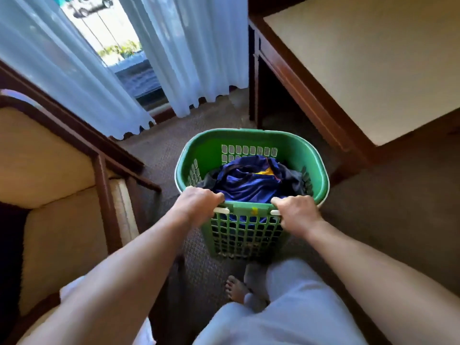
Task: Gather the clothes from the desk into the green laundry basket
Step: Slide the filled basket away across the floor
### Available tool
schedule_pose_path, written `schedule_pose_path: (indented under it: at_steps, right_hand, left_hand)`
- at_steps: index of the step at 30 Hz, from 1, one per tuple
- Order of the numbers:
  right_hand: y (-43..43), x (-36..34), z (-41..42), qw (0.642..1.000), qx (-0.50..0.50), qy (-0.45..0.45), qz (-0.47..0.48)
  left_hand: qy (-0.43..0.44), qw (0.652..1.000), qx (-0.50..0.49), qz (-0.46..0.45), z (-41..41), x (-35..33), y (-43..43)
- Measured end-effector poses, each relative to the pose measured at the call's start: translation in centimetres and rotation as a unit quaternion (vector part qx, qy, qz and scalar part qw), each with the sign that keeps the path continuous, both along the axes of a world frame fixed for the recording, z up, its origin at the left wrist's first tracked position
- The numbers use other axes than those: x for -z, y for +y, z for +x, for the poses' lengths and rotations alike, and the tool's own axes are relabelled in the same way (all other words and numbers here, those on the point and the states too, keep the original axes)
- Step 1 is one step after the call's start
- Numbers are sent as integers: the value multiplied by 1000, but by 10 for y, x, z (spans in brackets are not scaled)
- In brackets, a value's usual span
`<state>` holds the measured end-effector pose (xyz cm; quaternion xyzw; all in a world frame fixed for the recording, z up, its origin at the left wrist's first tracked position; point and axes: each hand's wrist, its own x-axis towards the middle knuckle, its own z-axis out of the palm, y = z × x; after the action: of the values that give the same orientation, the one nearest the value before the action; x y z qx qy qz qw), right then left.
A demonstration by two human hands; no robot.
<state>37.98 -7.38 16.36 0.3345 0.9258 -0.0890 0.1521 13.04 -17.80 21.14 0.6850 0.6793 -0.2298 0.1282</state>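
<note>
Two bare forearms are reaching forward from the bottom corners of the frame, and between them pale trousers [286, 312] and a bare foot [236, 287] are showing at lower centre. The left grip [199, 202] is closing on the near rim of the green laundry basket [249, 235], with its fingers curling over the edge into the basket and its knuckles facing up. The right grip [296, 212] is doing the same on the other end of that near rim, its fingers hooking over the top. Both wrists are bending slightly downward. A short piece of a white handle [221, 210] is sticking out from under the left grip, and a similar white piece is showing by the right one.

The basket is sitting at the centre of the frame, just ahead of the foot, over the brown carpet [385, 207]. Whether it is resting on the floor or hanging in the hands cannot be told. Its near wall is an open lattice. Inside, a shiny blue garment [246, 183] with a yellow patch is lying crumpled on top, and a dark garment [291, 180] is bunching beside it against the right wall.

An upholstered armchair [49, 170] with a dark wooden frame is filling the left side. At upper right the bench [373, 70] is showing a pale top with a dark wood edge. Beyond, sheer white curtains [186, 58] are hanging to the carpet, parting at upper left on a bright window [112, 33].
</note>
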Motion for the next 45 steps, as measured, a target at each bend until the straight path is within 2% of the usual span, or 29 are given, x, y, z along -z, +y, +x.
schedule_pose_path:
  at_steps: [6, 15, 21, 25, 30, 33, 35, 38, 41, 45]
  right_hand:
    - [-7, 7, 0, 988, 147, 4, -41]
    - [-22, 18, -35, 964, 254, 45, -63]
    - [-29, 23, -80, 932, 353, 47, -62]
    - [-38, 25, -120, 897, 436, 37, -54]
    - [-37, 28, -160, 875, 483, -3, -38]
    - [-31, 34, -170, 859, 511, -2, 12]
    - [-24, 38, -169, 856, 516, -17, 42]
    - [-26, 49, -172, 847, 526, 17, 69]
    - [-39, 76, -191, 837, 542, 21, 77]
    - [-38, 119, -212, 821, 571, -13, 8]
  left_hand:
    - [19, 992, 121, -27, -15, 0, 65]
    - [36, 975, 204, -80, -53, 23, 117]
    - [25, 943, 317, -99, -87, 45, 166]
    - [13, 915, 390, -101, -109, 49, 198]
    - [14, 878, 475, -62, -130, 54, 226]
    - [2, 861, 507, -24, -133, 59, 245]
    - [-44, 845, 532, 27, -132, 62, 257]
    - [-107, 810, 569, 96, -145, 77, 264]
    - [-132, 805, 569, 104, -166, 107, 253]
    - [-85, 828, 553, 48, -161, 144, 233]
